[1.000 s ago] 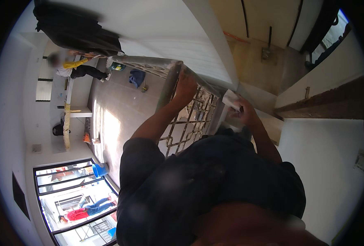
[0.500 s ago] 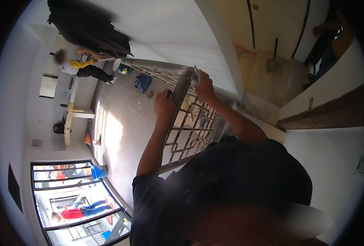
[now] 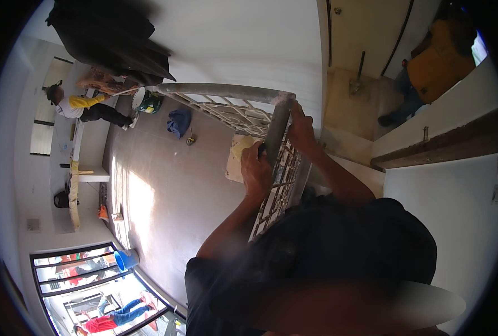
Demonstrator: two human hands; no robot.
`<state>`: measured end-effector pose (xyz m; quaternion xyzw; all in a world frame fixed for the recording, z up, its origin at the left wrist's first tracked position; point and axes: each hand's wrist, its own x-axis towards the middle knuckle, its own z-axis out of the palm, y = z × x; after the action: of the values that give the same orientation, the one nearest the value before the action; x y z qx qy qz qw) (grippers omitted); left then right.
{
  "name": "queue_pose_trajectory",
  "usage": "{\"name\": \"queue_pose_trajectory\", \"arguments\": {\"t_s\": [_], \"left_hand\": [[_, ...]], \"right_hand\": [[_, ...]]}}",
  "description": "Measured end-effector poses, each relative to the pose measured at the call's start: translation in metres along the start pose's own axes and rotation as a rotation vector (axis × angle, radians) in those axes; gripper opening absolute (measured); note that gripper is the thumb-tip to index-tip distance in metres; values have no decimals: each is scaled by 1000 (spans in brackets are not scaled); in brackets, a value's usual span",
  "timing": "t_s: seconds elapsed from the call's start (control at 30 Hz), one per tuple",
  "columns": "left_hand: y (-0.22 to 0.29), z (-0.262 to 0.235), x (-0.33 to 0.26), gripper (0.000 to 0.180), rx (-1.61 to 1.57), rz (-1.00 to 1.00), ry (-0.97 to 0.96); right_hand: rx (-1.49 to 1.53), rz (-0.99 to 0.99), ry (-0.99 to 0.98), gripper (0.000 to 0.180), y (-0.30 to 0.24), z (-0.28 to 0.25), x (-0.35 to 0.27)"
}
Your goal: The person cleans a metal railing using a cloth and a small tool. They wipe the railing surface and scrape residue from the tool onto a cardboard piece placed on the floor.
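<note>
A round, scuffed metal rail above a barred grille runs between left hand and right hand, both curled; their grip is unclear.

left hand plus right hand, 2; metal railing, 1; blue bucket plus green bucket, 2; black cloth, 1; blue cloth, 1; other people show, at least 3

Left fingers, right fingers at grey handrail (blue bucket by window).
</note>
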<state>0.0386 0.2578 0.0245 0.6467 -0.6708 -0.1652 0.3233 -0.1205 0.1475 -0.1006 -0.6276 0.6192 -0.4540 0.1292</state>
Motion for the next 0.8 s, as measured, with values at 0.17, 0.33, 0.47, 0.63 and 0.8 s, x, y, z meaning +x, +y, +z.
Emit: {"name": "queue_pose_trajectory", "arguments": {"t_s": [0.17, 0.33, 0.47, 0.63, 0.8], "left_hand": [[-7, -3, 2, 29, -42, -12, -47], [-5, -5, 0, 30, -23, 16, -44], [-1, -5, 0, 30, -38, -20, -33], [1, -4, 2, 30, 2, -26, -71], [4, -5, 3, 30, 45, -59, -100]], "right_hand": [[19, 137, -19, 69, 9, 11, 0], [66, 70, -38, 70, 2, 5, -6], [49, 58, -48, 78, -2, -7, -5], [193, 285, -236, 67, 15, -26, 17], [288, 153, -356, 67, 20, -43, 35]]}}
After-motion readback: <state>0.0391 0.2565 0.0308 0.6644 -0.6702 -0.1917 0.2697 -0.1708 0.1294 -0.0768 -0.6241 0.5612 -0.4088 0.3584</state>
